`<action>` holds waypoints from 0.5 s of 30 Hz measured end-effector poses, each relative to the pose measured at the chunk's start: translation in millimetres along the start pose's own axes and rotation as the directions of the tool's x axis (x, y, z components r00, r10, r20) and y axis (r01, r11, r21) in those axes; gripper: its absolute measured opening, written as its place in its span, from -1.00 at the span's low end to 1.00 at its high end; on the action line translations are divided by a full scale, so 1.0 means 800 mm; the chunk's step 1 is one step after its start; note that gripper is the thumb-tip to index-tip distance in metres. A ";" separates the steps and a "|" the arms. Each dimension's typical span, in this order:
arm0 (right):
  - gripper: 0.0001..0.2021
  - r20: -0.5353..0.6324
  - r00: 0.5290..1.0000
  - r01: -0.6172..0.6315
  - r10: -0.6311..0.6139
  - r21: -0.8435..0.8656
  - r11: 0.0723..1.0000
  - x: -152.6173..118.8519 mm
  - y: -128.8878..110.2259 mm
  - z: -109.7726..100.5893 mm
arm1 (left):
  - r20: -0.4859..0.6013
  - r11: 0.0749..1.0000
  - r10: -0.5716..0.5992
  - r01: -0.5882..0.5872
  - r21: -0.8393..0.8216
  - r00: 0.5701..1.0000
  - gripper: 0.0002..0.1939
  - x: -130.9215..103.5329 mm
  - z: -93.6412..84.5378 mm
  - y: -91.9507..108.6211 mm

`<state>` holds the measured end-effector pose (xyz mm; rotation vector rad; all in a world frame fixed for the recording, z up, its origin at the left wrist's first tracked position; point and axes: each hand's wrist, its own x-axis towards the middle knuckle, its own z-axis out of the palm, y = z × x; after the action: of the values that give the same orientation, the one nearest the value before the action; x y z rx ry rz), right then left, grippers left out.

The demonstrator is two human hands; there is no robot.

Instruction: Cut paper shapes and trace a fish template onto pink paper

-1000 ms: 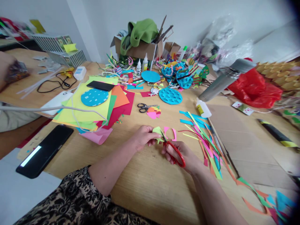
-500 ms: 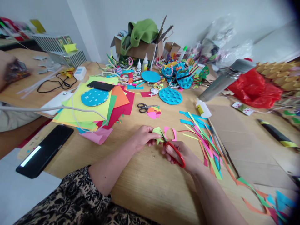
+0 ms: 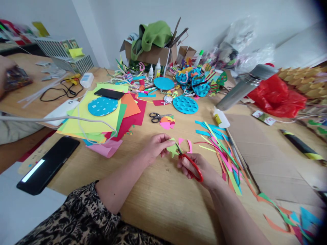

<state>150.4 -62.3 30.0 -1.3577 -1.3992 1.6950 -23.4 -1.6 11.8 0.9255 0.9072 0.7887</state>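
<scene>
Between thumb and fingers my left hand (image 3: 158, 147) pinches a small piece of light green paper (image 3: 172, 148) with a jagged lower edge. My right hand (image 3: 194, 166) grips red-handled scissors (image 3: 192, 162), whose dark blades point up and left against the right edge of that paper. Just beyond the blades lies a pink paper offcut (image 3: 189, 145) on the table. Farther off, black-handled scissors (image 3: 156, 117) rest beside a small pile of pink, orange and red paper cutouts (image 3: 167, 123).
Stacked coloured paper (image 3: 102, 122) lies left, with a blue disc and a phone (image 3: 109, 93) on top. Thin paper strips (image 3: 224, 153), a glue bottle (image 3: 221, 117), a steel flask (image 3: 242, 88) and cardboard (image 3: 265, 160) are right. Another person's arm (image 3: 22, 146) shows at left.
My left hand has shifted slightly up and turned the green paper, so more of its jagged edge shows. The red scissors stay at its right edge, nearly unmoved.
</scene>
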 end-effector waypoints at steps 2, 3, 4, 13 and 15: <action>-0.43 0.017 1.000 0.006 -0.006 -0.018 1.000 0.000 0.001 -0.001 | -0.036 0.998 0.064 -0.064 -0.002 0.997 -0.64 0.000 0.001 0.000; -0.42 0.026 1.000 0.007 -0.006 -0.031 1.000 0.000 0.001 -0.001 | -0.044 0.996 0.088 -0.089 -0.001 0.995 -0.64 0.000 0.001 0.000; -0.42 0.032 0.999 0.006 -0.004 -0.041 0.999 0.001 0.002 -0.001 | -0.048 0.995 0.104 -0.104 0.000 0.993 -0.63 0.000 0.001 -0.001; -0.37 0.064 0.998 0.005 -0.008 0.033 0.999 0.002 0.005 0.000 | -0.078 0.996 0.079 -0.081 -0.027 0.994 -0.65 0.000 0.000 -0.001; -0.36 0.058 0.998 -0.002 -0.001 0.050 0.999 0.003 0.006 0.001 | -0.086 0.996 0.070 -0.074 -0.042 0.994 -0.64 0.001 -0.001 0.000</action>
<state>150.2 -62.1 24.8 -1.2915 -1.3792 1.7703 -23.5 -1.0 11.4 0.8947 0.9301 0.9128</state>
